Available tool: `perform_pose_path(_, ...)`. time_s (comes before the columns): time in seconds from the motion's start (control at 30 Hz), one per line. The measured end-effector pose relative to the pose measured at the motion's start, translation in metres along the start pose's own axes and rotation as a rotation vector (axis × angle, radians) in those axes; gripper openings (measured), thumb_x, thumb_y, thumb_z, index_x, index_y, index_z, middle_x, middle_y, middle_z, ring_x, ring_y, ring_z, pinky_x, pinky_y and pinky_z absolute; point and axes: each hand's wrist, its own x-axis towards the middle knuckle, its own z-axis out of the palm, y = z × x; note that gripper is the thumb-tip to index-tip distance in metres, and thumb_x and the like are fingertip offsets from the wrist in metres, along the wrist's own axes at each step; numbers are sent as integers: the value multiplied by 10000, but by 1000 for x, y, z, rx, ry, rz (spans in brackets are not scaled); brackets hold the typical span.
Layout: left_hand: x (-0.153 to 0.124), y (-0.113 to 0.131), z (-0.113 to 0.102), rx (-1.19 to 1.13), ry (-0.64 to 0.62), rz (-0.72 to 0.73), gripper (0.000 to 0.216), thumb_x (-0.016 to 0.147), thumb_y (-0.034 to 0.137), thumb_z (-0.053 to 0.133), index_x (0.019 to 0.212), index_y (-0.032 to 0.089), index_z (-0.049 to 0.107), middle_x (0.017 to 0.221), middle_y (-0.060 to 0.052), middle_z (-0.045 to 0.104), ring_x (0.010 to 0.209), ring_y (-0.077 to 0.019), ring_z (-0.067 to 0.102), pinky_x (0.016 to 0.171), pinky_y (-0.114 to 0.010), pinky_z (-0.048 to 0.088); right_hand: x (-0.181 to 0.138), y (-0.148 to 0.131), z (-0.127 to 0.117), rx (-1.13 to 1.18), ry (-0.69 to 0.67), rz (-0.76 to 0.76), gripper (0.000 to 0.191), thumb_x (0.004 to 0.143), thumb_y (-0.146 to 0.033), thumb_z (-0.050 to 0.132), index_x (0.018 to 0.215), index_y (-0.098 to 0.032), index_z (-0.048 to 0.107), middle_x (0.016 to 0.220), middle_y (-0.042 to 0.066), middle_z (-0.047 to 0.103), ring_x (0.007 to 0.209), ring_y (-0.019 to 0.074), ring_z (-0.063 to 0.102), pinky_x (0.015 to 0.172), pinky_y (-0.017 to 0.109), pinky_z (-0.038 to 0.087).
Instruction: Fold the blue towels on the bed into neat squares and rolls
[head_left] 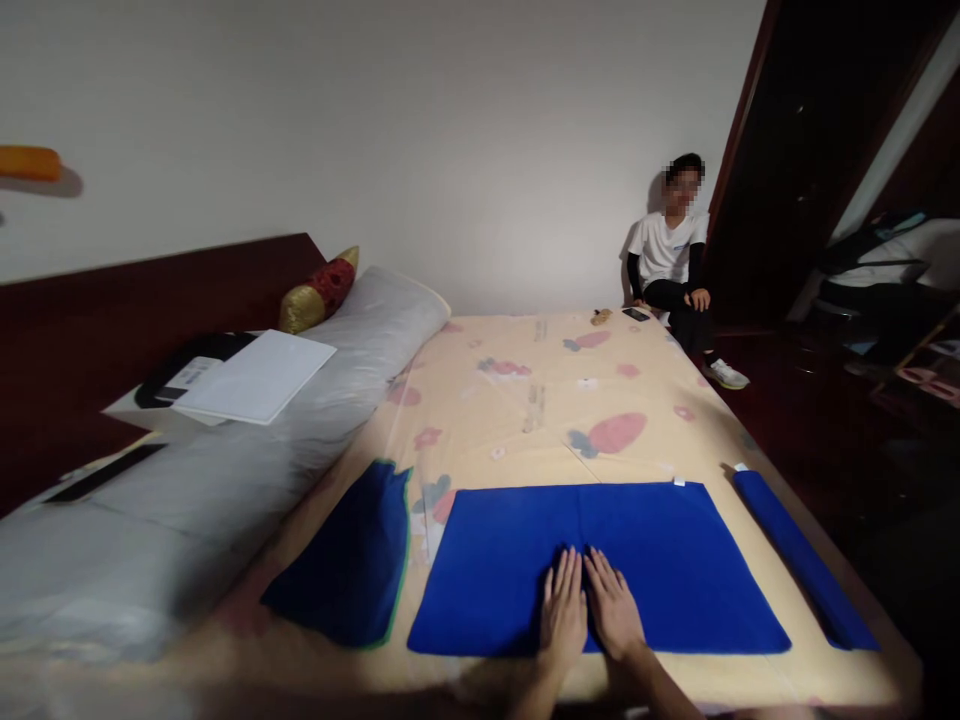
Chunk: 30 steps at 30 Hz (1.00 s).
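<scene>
A blue cloth (495,570) is spread flat on the bed, with a small white tag at its far edge and a faint crease down its middle. My left hand (562,610) lies palm down on it, fingers stretched forward, just left of the crease. Close beside it, my right hand (615,605) also rests flat, its fingers extended. Neither hand holds anything. To the left lies a darker blue cloth (345,560) with a green edge, somewhat rumpled. A rolled blue cloth (799,555) with a white tag sits along the bed's right side.
The bed (525,430) has a peach patterned sheet. A long grey bolster (247,500) runs along the left, bearing a white board (259,375); a red and gold cushion (319,290) is behind. A person (667,250) sits at the far right corner near a phone (635,313).
</scene>
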Motion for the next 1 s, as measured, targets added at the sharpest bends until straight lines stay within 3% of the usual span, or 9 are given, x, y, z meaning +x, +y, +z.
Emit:
perform_pose_path(0.1,-13,-10,17,23,-21,18,569,953,238,329,1508,287,210,1542,5,331,1397,-195,348,1127,-412,320,-11,24,10,52,22,-44,516,968,-361,324,1475,-269,339,1550,20,288,1435,209,249,1160,430,230)
perform_pose_path(0.17,-34,-52,14,69,22,-56,542,966,287,309,1502,288,229,1540,-11,336,1397,-211,350,1120,-441,319,-34,72,5,26,118,-4,534,967,-463,341,1473,-292,340,1545,28,307,1426,238,272,1147,469,253)
perform_pose_path(0.3,-87,-160,-9,219,197,-467,539,964,352,250,1479,216,328,1487,-112,424,1376,-302,376,1087,-565,294,-97,181,-10,-109,293,213,633,945,-541,330,1507,-259,258,1546,76,310,1424,278,271,1117,531,277)
perform_pose_path(0.4,-109,-204,-27,213,157,-445,548,949,394,271,1458,224,382,1458,-88,473,1352,-286,415,1101,-533,280,-120,214,-17,-147,326,271,656,940,-545,300,1502,-208,282,1539,108,322,1420,291,281,1102,547,293)
perform_pose_path(0.5,-92,-192,-34,215,184,-423,539,962,354,254,1467,197,357,1457,-109,468,1357,-271,410,1132,-536,210,-101,185,-21,-123,377,273,644,948,-534,285,1482,-176,332,1553,122,286,1437,296,233,1103,550,291)
perform_pose_path(0.7,-7,-70,-9,92,114,-130,559,971,224,280,1512,233,136,1540,-32,327,1413,-197,315,1145,-418,254,-9,51,-10,109,200,-40,512,991,-418,299,1489,-297,302,1552,37,290,1426,244,270,1126,485,295)
perform_pose_path(0.8,17,-28,11,33,68,-1,590,959,206,305,1510,248,97,1550,-19,297,1416,-195,309,1143,-419,277,23,16,1,134,83,-133,506,1001,-418,277,1492,-299,283,1556,33,264,1431,234,255,1134,478,287)
perform_pose_path(0.9,16,-43,18,20,23,32,600,946,231,349,1505,296,143,1538,-11,323,1392,-208,358,1116,-426,329,28,36,2,107,16,-198,508,992,-458,308,1485,-338,280,1553,14,265,1425,228,269,1135,476,288)
perform_pose_path(1.0,-9,-110,9,111,67,-147,537,949,268,322,1482,320,271,1509,-21,389,1368,-236,399,1079,-469,362,3,109,-9,10,93,-51,517,975,-500,335,1465,-334,339,1535,25,319,1413,247,297,1119,497,309)
